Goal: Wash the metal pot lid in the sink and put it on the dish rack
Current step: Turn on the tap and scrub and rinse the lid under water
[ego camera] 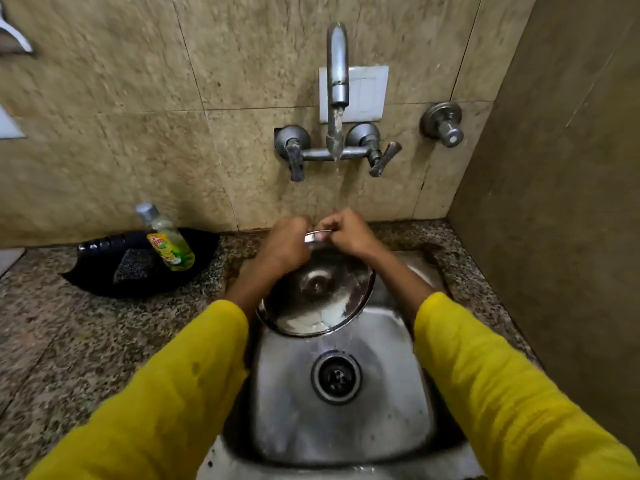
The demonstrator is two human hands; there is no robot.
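A round metal pot lid (317, 299) is held tilted over the steel sink (391, 393), its shiny face toward me. My left hand (285, 245) and my right hand (348, 232) both grip its far rim, fingers curled on the metal edge between them. Water from the tap (337, 74) falls in a thin stream onto my hands and the lid's top edge, and runs off the lid's lower rim toward the drain (335, 377). The dish rack is not in view.
A black tray (104, 275) on the granite counter at the left holds a dark sponge (133, 266) and a green dish-soap bottle (169, 240). Tiled wall behind, with two tap handles (294, 154) and a separate valve (445, 124). A wall closes the right side.
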